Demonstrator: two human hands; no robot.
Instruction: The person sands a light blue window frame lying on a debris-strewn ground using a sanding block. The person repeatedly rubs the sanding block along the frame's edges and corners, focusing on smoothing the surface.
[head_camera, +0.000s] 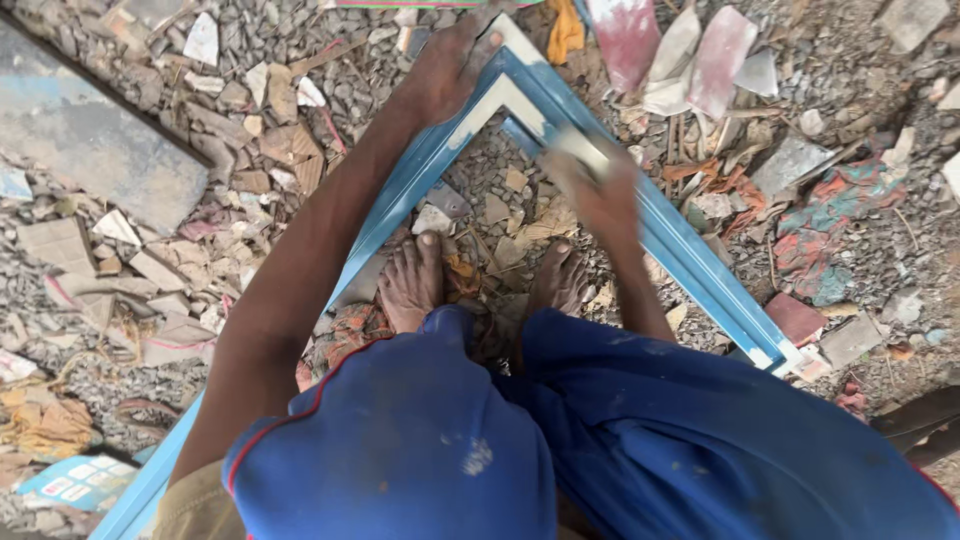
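A blue-painted wooden frame (700, 262) stands on gravel, its corner pointing away from me. My left hand (452, 62) grips the frame's top corner, fingers wrapped over its edge. My right hand (600, 195) is blurred, pressed against the inner face of the frame's right rail, closed on a small pale pad (577, 148), perhaps sandpaper. The inner edge near the corner shows pale, bare patches. My bare feet (412, 280) stand inside the frame's angle.
Gravel strewn with broken tile shards, paper scraps and rags surrounds me. A flat grey slab (90, 140) lies at the upper left. Pink-stained cloth pieces (690, 50) lie past the frame's right rail. My blue shorts fill the bottom.
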